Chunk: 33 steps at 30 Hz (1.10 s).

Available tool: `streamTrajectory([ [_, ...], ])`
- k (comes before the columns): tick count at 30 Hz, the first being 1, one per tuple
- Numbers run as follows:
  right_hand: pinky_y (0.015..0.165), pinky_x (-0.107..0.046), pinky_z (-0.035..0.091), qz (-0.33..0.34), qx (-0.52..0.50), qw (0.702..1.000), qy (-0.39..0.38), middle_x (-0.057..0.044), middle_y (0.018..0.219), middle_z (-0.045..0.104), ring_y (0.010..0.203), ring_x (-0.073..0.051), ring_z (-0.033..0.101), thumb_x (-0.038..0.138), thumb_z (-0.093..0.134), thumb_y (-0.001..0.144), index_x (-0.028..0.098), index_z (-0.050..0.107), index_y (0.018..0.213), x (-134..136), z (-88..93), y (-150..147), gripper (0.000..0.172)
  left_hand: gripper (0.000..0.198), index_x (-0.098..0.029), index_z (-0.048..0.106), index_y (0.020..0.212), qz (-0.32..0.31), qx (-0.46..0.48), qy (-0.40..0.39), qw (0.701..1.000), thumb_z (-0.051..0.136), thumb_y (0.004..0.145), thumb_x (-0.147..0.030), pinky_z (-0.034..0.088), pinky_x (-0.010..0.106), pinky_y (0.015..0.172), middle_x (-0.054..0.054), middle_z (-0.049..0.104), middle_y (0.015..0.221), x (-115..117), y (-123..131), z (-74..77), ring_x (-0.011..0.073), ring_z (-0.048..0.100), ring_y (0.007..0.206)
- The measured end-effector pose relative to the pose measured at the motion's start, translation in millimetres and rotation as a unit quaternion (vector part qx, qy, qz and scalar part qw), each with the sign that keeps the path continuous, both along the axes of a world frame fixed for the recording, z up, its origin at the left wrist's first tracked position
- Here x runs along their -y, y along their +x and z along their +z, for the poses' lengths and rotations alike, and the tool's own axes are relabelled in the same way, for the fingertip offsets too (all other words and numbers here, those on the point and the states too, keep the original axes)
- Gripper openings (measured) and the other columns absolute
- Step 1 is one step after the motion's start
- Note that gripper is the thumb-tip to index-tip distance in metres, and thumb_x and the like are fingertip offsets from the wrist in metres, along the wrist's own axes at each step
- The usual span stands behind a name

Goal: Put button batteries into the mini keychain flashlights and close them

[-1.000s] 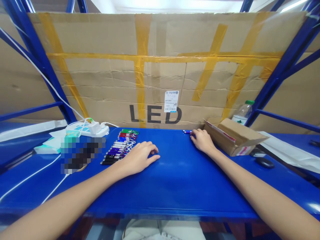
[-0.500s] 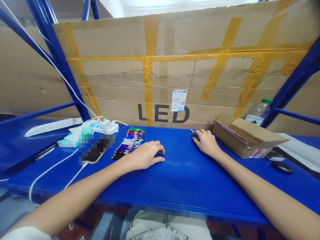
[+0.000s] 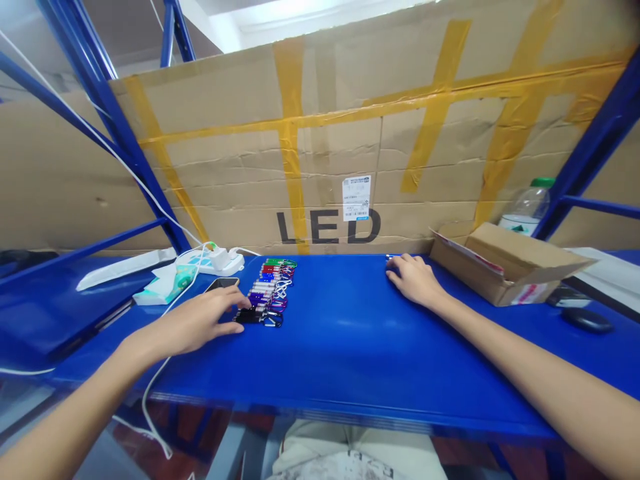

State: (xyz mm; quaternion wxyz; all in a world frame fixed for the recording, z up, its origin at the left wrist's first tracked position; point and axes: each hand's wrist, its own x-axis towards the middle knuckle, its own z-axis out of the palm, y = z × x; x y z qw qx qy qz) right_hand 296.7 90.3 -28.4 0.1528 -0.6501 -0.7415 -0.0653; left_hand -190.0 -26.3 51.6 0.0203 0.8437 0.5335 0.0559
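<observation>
A row of small metal keychain flashlights (image 3: 265, 287) with carabiner clips lies on the blue table (image 3: 340, 360), running from green at the back through red, blue, silver and purple to black at the front. My left hand (image 3: 200, 320) is at the near left end of the row, thumb and fingers apart around the end of the black ones, touching them. Near the back edge my right hand (image 3: 413, 280) rests on the table, its fingers curled over a small item (image 3: 393, 256) of which only a blue and silver tip shows.
An open cardboard box (image 3: 490, 267) stands right of my right hand, with a bottle (image 3: 527, 207) behind and a black mouse (image 3: 587, 320) beside it. At left are a phone (image 3: 224, 283), tissue pack (image 3: 165, 285), power strip (image 3: 220, 261) and white cables. Large cardboard (image 3: 240, 193) walls the back.
My left hand has moved left, from the right side of the flashlight row to its near left end, uncovering the clips and covering most of the phone. My right hand stays by the back edge.
</observation>
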Motion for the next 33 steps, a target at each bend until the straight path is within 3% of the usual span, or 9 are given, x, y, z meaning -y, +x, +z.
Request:
streamTrajectory([
  [4,0.089,-0.044,0.048,-0.001,0.000,1.000,0.002,-0.015,0.131,0.071,0.118,-0.037,0.060,0.033,0.052,0.106,0.021,0.068,0.122,-1,-0.6,1,0.026,0.038,-0.027,0.070,0.126,0.000,-0.016,-0.007,1.000,0.060,0.098,-0.051,0.051,0.047,0.109,0.009,0.071,0.133,-1,6,-11.2,0.0358,0.064,0.133],
  [10,0.089,-0.045,0.048,0.000,-0.010,1.000,0.006,-0.016,0.129,0.071,0.117,-0.037,0.060,0.033,0.052,0.105,0.020,0.069,0.120,-2,-2.0,5,0.026,0.031,-0.026,0.070,0.116,-0.008,0.010,0.004,1.000,0.059,0.099,-0.049,0.048,0.049,0.112,0.010,0.071,0.125,-4,8,-14.5,0.0373,0.056,0.142],
  [16,0.089,-0.046,0.049,0.004,-0.024,1.000,0.003,-0.016,0.129,0.071,0.118,-0.038,0.059,0.035,0.052,0.104,0.021,0.070,0.121,-4,-2.8,5,0.028,0.032,-0.026,0.069,0.121,0.011,0.029,-0.020,0.999,0.064,0.096,-0.047,0.053,0.044,0.103,0.008,0.074,0.126,0,4,-15.4,0.0317,0.070,0.118],
  [20,0.089,-0.046,0.049,0.003,-0.031,1.000,0.000,-0.016,0.128,0.070,0.118,-0.038,0.059,0.035,0.052,0.104,0.021,0.070,0.120,-3,0.4,5,0.028,0.031,-0.027,0.071,0.121,-0.001,0.018,-0.031,0.999,0.066,0.097,-0.045,0.052,0.043,0.104,0.007,0.074,0.126,5,16,-15.4,0.0318,0.069,0.121],
  [23,0.090,-0.047,0.048,0.003,-0.038,0.999,-0.001,-0.016,0.129,0.070,0.120,-0.039,0.059,0.035,0.052,0.104,0.021,0.069,0.122,-1,2.9,4,0.028,0.029,-0.026,0.073,0.118,-0.010,0.014,-0.040,0.999,0.067,0.096,-0.045,0.054,0.042,0.099,0.007,0.075,0.123,9,38,-13.8,0.0314,0.071,0.114],
  [27,0.091,-0.046,0.048,0.006,-0.048,0.999,0.000,-0.016,0.129,0.070,0.119,-0.038,0.059,0.033,0.053,0.104,0.020,0.069,0.120,-1,2.9,4,0.026,0.026,-0.025,0.072,0.119,-0.068,0.015,-0.041,0.997,0.072,0.096,-0.039,0.052,0.038,0.098,0.006,0.075,0.120,2,87,-11.3,0.0294,0.070,0.116],
  [33,0.096,-0.045,0.048,0.027,-0.065,0.997,0.012,-0.015,0.124,0.073,0.115,-0.034,0.062,0.032,0.056,0.104,0.020,0.070,0.116,-3,1.7,14,0.022,0.027,-0.022,0.074,0.116,-0.144,0.021,-0.024,0.989,0.078,0.093,-0.036,0.051,0.035,0.090,0.008,0.074,0.115,-52,171,-15.2,0.0292,0.069,0.110],
])
